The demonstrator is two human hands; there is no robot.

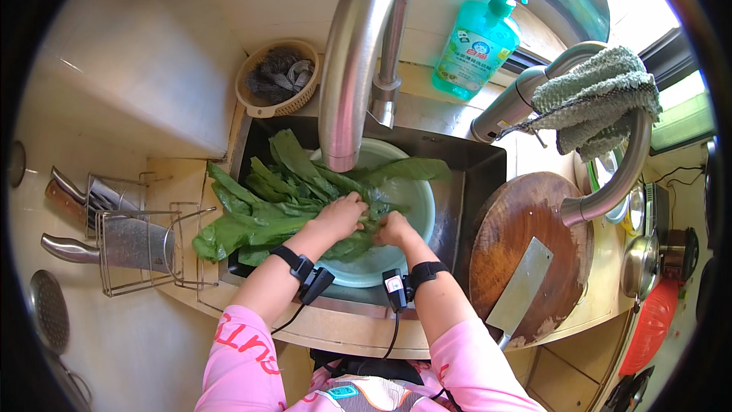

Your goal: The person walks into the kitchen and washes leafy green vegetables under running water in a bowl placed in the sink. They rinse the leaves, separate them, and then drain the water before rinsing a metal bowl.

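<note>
A bunch of long green leafy vegetables spills over the left side of a pale mint plastic basin of water in the steel sink. My left hand grips the leaves near the basin's middle, fingers curled over them. Just to its right, my right hand is closed on the stalks at the water, its fingertips partly hidden. The curved steel faucet arches above both hands.
Left are knives in a wire rack. Right are a round chopping board with a cleaver and a second curved pipe draped with cloth. Behind stand a soap bottle and a small basket.
</note>
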